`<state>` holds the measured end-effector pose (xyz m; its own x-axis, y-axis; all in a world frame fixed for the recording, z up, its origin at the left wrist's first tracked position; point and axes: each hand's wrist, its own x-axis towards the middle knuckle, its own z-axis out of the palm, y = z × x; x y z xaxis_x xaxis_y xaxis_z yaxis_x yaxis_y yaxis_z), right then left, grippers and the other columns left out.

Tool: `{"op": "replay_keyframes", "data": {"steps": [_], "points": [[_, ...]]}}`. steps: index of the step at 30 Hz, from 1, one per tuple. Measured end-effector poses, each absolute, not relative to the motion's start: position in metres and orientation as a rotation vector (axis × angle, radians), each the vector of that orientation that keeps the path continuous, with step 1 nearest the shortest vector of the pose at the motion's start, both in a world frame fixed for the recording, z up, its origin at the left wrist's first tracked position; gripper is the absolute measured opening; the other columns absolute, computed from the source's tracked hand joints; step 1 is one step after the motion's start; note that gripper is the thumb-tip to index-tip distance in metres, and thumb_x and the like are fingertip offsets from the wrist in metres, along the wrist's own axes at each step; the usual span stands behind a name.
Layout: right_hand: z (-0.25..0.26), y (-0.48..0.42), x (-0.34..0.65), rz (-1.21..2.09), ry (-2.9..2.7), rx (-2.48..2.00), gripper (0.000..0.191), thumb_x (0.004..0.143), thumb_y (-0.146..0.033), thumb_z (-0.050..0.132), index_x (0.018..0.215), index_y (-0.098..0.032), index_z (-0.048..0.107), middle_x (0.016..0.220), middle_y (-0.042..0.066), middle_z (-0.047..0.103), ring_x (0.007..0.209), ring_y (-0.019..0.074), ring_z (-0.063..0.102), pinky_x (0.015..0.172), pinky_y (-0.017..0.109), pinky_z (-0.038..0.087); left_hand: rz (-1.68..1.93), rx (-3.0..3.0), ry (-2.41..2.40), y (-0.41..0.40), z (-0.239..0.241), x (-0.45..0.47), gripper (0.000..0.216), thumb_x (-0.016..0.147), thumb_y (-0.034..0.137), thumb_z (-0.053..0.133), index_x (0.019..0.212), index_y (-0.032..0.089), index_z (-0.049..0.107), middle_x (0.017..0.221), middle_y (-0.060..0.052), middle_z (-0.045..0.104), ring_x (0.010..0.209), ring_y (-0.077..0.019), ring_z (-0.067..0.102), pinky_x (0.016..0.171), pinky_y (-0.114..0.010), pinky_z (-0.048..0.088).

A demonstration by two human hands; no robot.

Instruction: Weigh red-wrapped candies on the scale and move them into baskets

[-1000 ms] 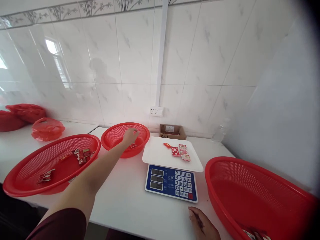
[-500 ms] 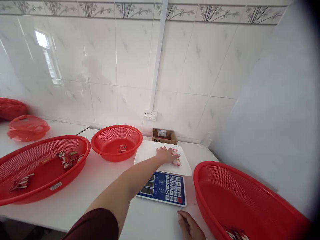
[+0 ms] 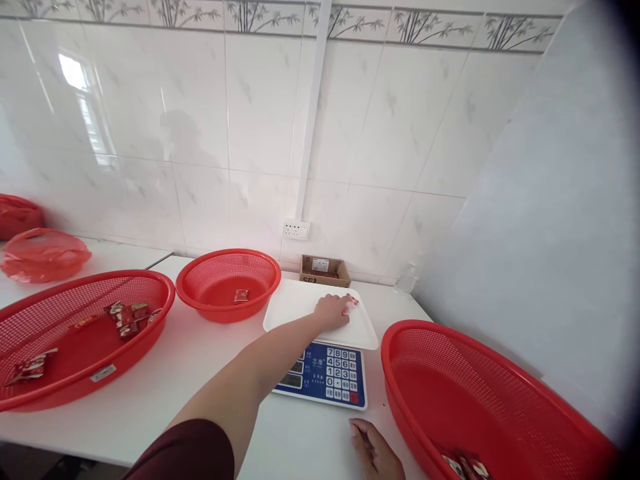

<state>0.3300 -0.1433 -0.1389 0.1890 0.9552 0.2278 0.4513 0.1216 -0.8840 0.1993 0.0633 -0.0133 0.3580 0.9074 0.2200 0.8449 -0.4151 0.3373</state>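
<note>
Shifted rightward, left hand now covers packets on scale tray, fingers curled onto them, right hand slack on table; slick wrappers may slip this shallow pinch, skidding off tray.

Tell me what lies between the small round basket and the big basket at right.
Head view: a scale with its white tray stands between the small basket and the big basket; the left hand covers red packets on the tray.

Dark maroon sleeve, bare left hand
</note>
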Motion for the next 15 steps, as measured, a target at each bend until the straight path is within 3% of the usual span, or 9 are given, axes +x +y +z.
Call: {"op": "replay_keyframes", "data": {"steps": [15], "points": [[-0.134, -0.146, 0.328, 0.65, -1.403, -1.508, 0.044, 0.074, -0.059, 0.045, 0.079, -0.021, 0.066, 0.078, 0.004, 0.071, 0.071, 0.0182, 0.065, 0.065, 0.022, 0.051, 0.984, 2.013, 1.54, 0.081, -0.002, 0.174, 0.029, 0.087, 0.031, 0.05, 0.113, 0.017, 0.052, 0.114, -0.008, 0.054, 0.095, -0.0186, 0.056, 0.08, -0.039, 0.048]]}}
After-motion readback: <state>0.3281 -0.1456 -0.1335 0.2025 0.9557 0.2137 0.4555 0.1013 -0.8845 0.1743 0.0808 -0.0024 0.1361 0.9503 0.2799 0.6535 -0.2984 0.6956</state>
